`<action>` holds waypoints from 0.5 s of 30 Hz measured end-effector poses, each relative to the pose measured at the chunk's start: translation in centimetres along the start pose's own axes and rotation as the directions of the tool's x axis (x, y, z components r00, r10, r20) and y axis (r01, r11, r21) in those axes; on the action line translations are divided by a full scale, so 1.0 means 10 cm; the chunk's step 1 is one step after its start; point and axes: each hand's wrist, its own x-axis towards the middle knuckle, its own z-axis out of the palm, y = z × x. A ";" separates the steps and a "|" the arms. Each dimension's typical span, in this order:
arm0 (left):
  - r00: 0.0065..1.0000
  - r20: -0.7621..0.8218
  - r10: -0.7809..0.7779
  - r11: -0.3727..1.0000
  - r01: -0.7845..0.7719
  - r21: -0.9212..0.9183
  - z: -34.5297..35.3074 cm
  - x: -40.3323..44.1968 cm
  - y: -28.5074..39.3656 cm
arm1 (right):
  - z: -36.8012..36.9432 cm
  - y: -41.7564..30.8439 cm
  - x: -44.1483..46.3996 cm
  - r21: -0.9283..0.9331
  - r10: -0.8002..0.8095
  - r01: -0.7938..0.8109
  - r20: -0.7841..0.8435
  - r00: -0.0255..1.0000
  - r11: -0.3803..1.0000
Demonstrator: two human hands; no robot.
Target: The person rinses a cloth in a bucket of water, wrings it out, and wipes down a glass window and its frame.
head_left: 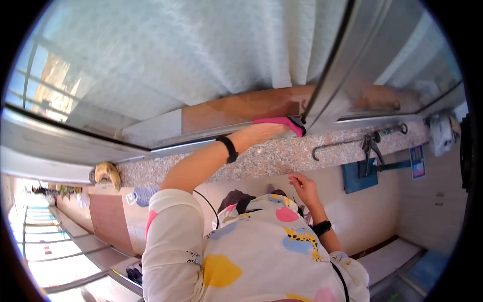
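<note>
My left hand [274, 130] reaches across to the bottom of the sliding window and presses a pink and dark cloth [296, 126] into the corner by the upright frame [322, 103]. Its fingers are mostly hidden by the cloth. My right hand [305, 190] hangs in front of the speckled stone sill [261, 158], fingers loosely bent and apart, holding nothing. Just beyond it on the sill lies a caulking gun [372, 143] with a long hooked rod.
A blue platform scale [352, 178] with a display [417, 161] stands below the sill at right. Near the sill's left end sits a yellow-brown object [107, 173]. A clear plastic bag [443, 136] is at far right; a bluish plastic container [143, 195] is on the floor.
</note>
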 end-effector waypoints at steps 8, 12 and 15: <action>0.993 -0.015 -0.116 0.986 0.117 0.115 -0.58 -0.23 -0.68 | 0.05 0.15 -0.25 -0.042 0.058 -0.055 0.087 0.995 0.998; 0.914 -0.157 -0.373 0.922 0.346 -0.174 -1.28 -0.35 -2.06 | 0.16 0.15 -0.11 -0.008 0.028 -0.027 0.142 0.990 1.000; 0.790 -0.284 -0.544 0.839 0.504 -0.205 -2.00 -0.58 -3.16 | 0.23 0.05 0.06 -0.093 -0.026 0.040 0.151 0.988 0.995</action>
